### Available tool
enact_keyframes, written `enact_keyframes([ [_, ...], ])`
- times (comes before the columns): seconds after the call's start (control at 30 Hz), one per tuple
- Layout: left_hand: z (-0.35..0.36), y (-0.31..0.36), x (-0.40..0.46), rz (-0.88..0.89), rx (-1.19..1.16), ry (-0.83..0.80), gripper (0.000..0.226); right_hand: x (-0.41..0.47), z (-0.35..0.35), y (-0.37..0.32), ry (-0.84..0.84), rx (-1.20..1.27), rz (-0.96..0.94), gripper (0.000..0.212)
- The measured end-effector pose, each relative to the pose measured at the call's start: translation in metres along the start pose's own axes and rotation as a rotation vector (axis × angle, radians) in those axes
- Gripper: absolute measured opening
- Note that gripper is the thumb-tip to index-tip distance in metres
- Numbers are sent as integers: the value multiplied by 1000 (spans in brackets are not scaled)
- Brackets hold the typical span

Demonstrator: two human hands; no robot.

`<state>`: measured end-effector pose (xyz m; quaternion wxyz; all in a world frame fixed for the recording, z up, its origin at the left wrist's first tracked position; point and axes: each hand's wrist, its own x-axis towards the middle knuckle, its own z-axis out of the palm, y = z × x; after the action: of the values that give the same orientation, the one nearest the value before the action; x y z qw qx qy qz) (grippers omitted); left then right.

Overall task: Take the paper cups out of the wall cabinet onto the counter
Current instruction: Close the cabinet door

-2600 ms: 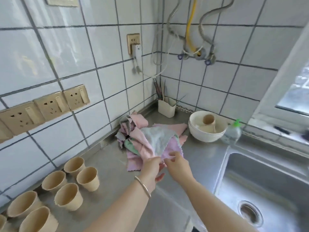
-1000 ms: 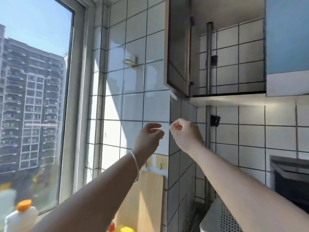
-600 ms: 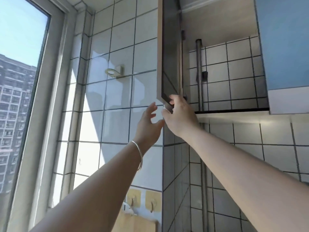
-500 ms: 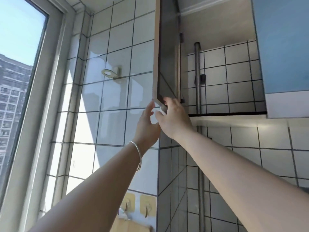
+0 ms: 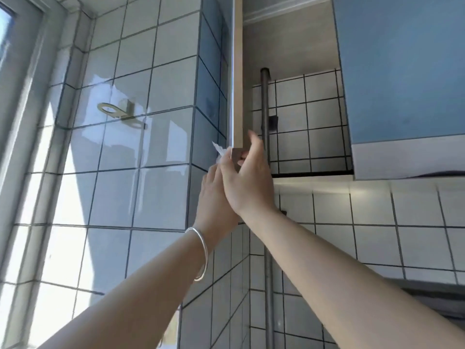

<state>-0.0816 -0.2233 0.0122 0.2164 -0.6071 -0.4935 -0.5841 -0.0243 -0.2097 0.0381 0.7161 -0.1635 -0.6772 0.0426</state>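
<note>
Overhead, the right hand [image 5: 247,182] grips the bottom corner of the open cabinet door [image 5: 237,79], fingers curled round its edge and thumb raised at one o'clock from the palm. The left hand [image 5: 214,197] sits behind it at nine o'clock; whether it is clamped on anything I cannot tell, since the right hand covers most of it. A scrap of pale, crinkled film [image 5: 218,150] pokes out at the door's corner, between the two hands.

No paper cups show in the wall cabinet [image 5: 302,137]; the visible part holds only tiled back wall and a vertical pipe [image 5: 264,114]. Its floor is out of sight from below, and the blue neighbouring door [image 5: 402,71] at two o'clock cuts off its right side.

Risks, as I judge them: the door swinging back against the fingers, or cups reached for blind toppling off the shelf edge.
</note>
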Motion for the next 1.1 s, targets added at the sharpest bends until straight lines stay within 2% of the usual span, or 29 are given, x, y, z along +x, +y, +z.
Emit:
enact_keyframes([
  [0.17, 61, 27, 0, 100, 79, 26, 71, 10, -40, 41, 63, 78, 100, 62],
  [0.33, 122, 46, 9, 134, 221, 12, 75, 28, -91, 95, 103, -8, 197, 59],
  [0.47, 167, 56, 19, 126, 261, 8, 76, 44, -128, 142, 27, -269, 225, 67],
  [0.67, 227, 53, 38, 166, 288, -63, 70, 53, -164, 193, -122, -715, 108, 73],
  [0.9, 274, 46, 56, 243, 327, 14, 69, 63, -167, 231, -164, -987, 30, 80],
  [1.1, 296, 34, 64, 246, 341, -89, 76, 70, -163, 248, -228, -1114, 92, 88],
])
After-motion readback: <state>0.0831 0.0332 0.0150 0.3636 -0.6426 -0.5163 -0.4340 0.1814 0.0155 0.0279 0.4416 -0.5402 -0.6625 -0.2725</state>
